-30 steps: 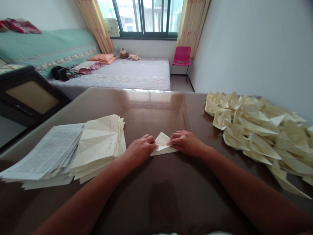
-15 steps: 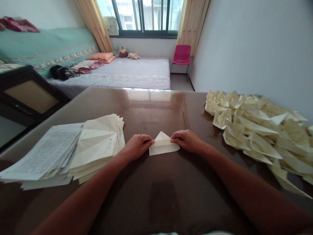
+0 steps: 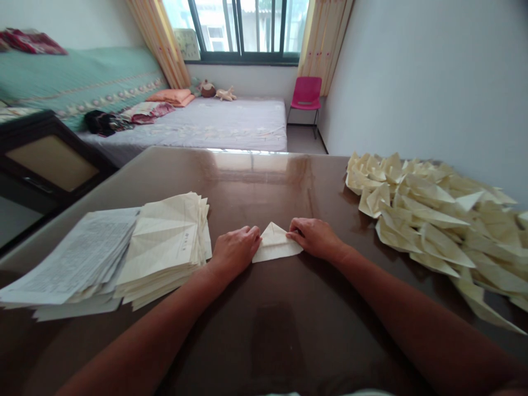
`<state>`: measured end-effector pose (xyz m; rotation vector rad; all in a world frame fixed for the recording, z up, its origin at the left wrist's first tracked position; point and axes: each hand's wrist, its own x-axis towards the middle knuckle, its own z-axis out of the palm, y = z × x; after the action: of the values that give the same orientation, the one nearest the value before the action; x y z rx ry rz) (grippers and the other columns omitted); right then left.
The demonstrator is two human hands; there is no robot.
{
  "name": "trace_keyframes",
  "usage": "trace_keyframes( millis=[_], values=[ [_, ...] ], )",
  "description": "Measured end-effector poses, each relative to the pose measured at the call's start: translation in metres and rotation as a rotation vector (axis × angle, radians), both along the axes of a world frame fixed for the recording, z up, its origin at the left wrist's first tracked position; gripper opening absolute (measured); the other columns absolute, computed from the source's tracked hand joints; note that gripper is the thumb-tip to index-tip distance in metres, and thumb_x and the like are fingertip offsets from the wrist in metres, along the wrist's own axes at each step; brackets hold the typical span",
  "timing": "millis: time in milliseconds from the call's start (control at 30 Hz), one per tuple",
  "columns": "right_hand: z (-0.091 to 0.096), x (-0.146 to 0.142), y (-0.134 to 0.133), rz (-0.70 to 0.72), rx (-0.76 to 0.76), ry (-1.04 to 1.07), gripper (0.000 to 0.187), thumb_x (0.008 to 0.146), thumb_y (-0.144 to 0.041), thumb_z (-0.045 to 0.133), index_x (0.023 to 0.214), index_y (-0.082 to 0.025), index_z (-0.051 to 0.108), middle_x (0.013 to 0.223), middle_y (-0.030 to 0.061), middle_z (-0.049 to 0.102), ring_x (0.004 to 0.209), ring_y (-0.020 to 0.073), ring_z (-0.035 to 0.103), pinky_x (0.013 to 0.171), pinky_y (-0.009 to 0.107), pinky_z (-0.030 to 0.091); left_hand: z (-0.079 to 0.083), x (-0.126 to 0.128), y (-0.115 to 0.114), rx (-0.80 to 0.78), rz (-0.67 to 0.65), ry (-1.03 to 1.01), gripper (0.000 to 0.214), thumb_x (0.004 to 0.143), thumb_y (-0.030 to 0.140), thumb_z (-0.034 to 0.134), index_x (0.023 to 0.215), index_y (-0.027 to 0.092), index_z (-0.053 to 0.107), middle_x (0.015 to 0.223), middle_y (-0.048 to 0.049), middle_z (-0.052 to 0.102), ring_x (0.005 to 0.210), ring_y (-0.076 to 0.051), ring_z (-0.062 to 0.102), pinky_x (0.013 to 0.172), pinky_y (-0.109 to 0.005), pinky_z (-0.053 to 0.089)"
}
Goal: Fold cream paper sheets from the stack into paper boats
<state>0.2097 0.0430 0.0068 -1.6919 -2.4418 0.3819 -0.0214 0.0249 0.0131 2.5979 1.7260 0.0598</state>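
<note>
A cream sheet of paper (image 3: pixel 273 242), folded to a point at its far side with a flat strip along the near edge, lies on the brown glossy table (image 3: pixel 264 324). My left hand (image 3: pixel 236 248) grips its left end, fingers curled and closed. At the right end, my right hand (image 3: pixel 315 236) is closed on the paper, thumb and fingers together. The fingers cover both end corners of the paper.
Left of my hands lies a stack of cream paper (image 3: pixel 160 242), overlapping a stack of printed sheets (image 3: pixel 78 256). A large heap of folded paper shapes (image 3: pixel 429 214) covers the table's right side. Beyond the far edge stand a bed (image 3: pixel 235 118) and a pink chair (image 3: pixel 306 93).
The left hand has turned over the paper's left end, its fingers now more curled. The right fingers have shifted slightly. The raised fold across the paper looks flatter now.
</note>
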Motion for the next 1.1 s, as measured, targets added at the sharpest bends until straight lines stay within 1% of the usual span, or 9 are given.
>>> trace_keyframes(
  millis=[67,167,267,500,633,767,867,967,1100],
  values=[
    [0.001,-0.001,0.0,0.0,-0.004,-0.011,0.019,0.088,-0.041,0.053,0.088,-0.024,0.06,0.088,-0.0002,0.07,0.077,0.0154,0.061,0.058,0.025,0.027,-0.002,0.002,-0.003,0.115,-0.08,0.036,0.022,0.097,0.029,0.04,0.104,0.023,0.059,0.096,-0.004,0.063,0.091,-0.021,0.059,0.067,-0.028,0.044],
    [0.002,-0.001,0.0,-0.007,-0.009,-0.026,0.018,0.088,-0.04,0.053,0.088,-0.024,0.061,0.088,0.0,0.071,0.077,0.0158,0.062,0.057,0.025,0.027,-0.003,0.006,-0.01,0.234,-0.304,0.035,0.027,0.095,0.022,0.043,0.12,0.02,0.055,0.114,-0.008,0.058,0.113,-0.024,0.049,0.086,-0.034,0.046],
    [0.002,-0.001,0.0,-0.007,0.0,-0.022,0.018,0.088,-0.04,0.053,0.088,-0.024,0.061,0.087,-0.0003,0.071,0.077,0.0161,0.063,0.057,0.025,0.027,-0.004,0.015,-0.019,0.181,-0.433,0.038,0.032,0.095,0.021,0.044,0.125,0.016,0.053,0.111,-0.0084,0.058,0.106,-0.023,0.051,0.092,-0.036,0.045],
    [-0.001,0.001,0.002,-0.008,-0.009,-0.006,0.017,0.089,-0.04,0.054,0.088,-0.025,0.061,0.087,-0.0011,0.071,0.078,0.016,0.063,0.059,0.025,0.029,-0.01,0.023,-0.03,0.14,-0.402,0.12,0.039,0.094,0.015,0.041,0.131,0.007,0.049,0.111,-0.0124,0.057,0.101,-0.025,0.052,0.093,-0.038,0.047],
    [0.006,-0.001,-0.003,-0.01,0.007,-0.02,0.016,0.091,-0.037,0.053,0.096,-0.024,0.06,0.091,-0.0001,0.069,0.08,0.0161,0.061,0.062,0.025,0.033,-0.008,0.022,-0.03,0.128,-0.39,0.135,0.039,0.093,0.015,0.041,0.131,0.008,0.048,0.112,-0.013,0.057,0.101,-0.025,0.051,0.089,-0.037,0.05],
    [0.022,-0.011,-0.022,0.147,0.177,-0.167,0.016,0.093,-0.027,0.05,0.104,-0.025,0.062,0.11,0.0059,0.063,0.104,0.0214,0.054,0.077,0.029,0.037,-0.008,0.022,-0.03,0.133,-0.39,0.12,0.038,0.093,0.015,0.041,0.13,0.009,0.049,0.112,-0.0128,0.056,0.1,-0.025,0.051,0.088,-0.038,0.05],
    [0.03,-0.02,-0.037,0.283,0.15,-0.299,0.021,0.093,-0.021,0.048,0.109,-0.023,0.061,0.11,0.0088,0.062,0.103,0.0229,0.053,0.078,0.033,0.038,-0.01,0.023,-0.03,0.141,-0.381,0.113,0.039,0.092,0.015,0.041,0.131,0.011,0.048,0.112,-0.0124,0.056,0.1,-0.024,0.05,0.087,-0.038,0.05],
    [0.032,-0.024,-0.048,0.319,0.133,-0.374,0.028,0.094,-0.018,0.043,0.118,-0.017,0.057,0.111,0.0122,0.061,0.101,0.0246,0.053,0.076,0.035,0.039,-0.011,0.023,-0.03,0.149,-0.377,0.123,0.039,0.093,0.015,0.041,0.131,0.011,0.048,0.111,-0.0121,0.056,0.1,-0.024,0.05,0.088,-0.037,0.049],
    [0.032,-0.024,-0.053,0.289,0.126,-0.425,0.029,0.092,-0.015,0.042,0.116,-0.013,0.059,0.111,0.0153,0.061,0.099,0.0267,0.053,0.074,0.038,0.039,-0.007,0.023,-0.03,0.14,-0.379,0.15,0.035,0.093,0.015,0.042,0.127,0.009,0.052,0.111,-0.0119,0.057,0.1,-0.024,0.051,0.085,-0.035,0.049]
  ],
)
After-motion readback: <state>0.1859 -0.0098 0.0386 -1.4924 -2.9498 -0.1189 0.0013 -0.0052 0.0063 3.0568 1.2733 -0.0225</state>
